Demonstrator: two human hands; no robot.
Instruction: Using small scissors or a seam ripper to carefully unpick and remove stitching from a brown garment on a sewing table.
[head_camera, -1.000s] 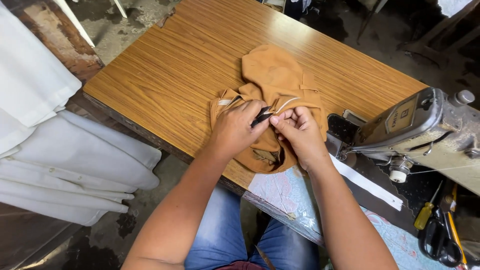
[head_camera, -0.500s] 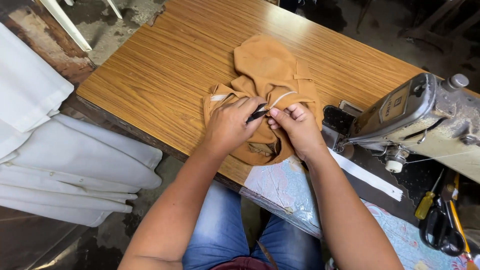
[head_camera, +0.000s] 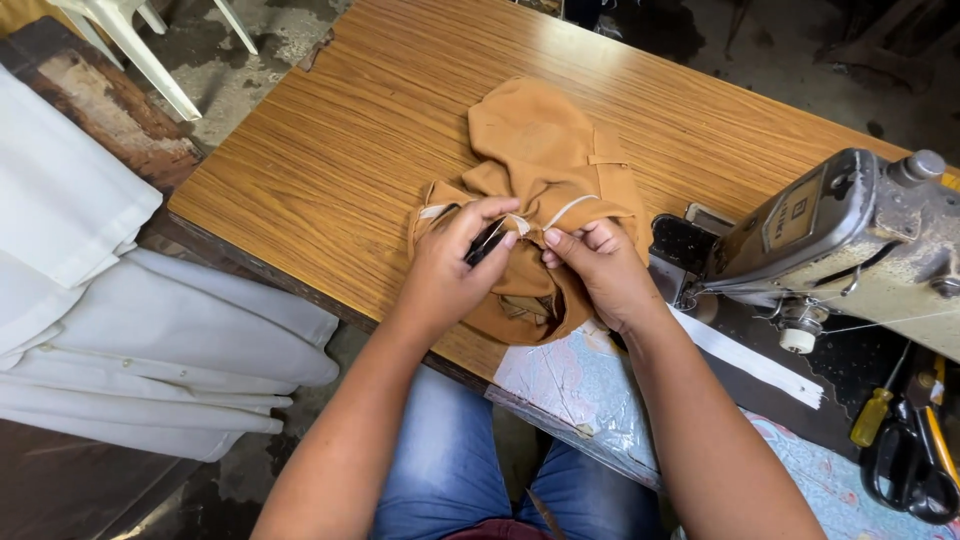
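A tan-brown garment (head_camera: 545, 150) lies bunched on the wooden sewing table (head_camera: 380, 150), with white lining showing at its near edge. My left hand (head_camera: 455, 265) pinches a small dark tool (head_camera: 487, 243) against the cloth. My right hand (head_camera: 598, 272) grips the garment's edge just to the right, fingertips almost touching the left hand's. What the tool's tip does is hidden by the fingers.
A worn grey sewing machine (head_camera: 850, 250) stands at the right. Scissors (head_camera: 915, 470) and a yellow-handled screwdriver (head_camera: 872, 418) lie beside it. Stacked white fabric (head_camera: 120, 330) rests at the left. White plastic chair legs (head_camera: 140, 40) stand at the top left.
Both hands stay on the garment's near edge with only small finger shifts. The camera view has drifted, moving the table slightly in frame.
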